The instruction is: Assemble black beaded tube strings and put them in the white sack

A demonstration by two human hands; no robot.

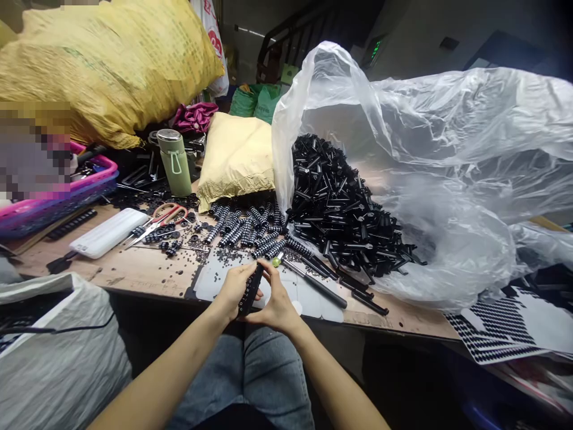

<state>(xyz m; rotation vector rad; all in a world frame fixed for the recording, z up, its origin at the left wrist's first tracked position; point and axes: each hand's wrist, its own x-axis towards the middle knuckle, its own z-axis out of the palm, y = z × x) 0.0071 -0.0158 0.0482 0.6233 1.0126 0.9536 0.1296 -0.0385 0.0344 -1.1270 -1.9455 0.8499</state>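
Between my two hands, just over the front edge of the table, is a black bar-shaped piece with a row of small pale marks along one side. My left hand is closed on its left side. The fingers and thumb of my right hand curve around the piece's right side and its ends. Beyond my hands lie several black-and-white beaded rolls in a heap. A black-handled rod with a yellow-green tip rests just right of my hands on a white sheet.
A clear plastic bag spills many black plastic parts. Leftward are red-handled scissors, a white power bank, a green flask and a pink basket. A yellow sack stands behind. Tiny black rings litter the table.
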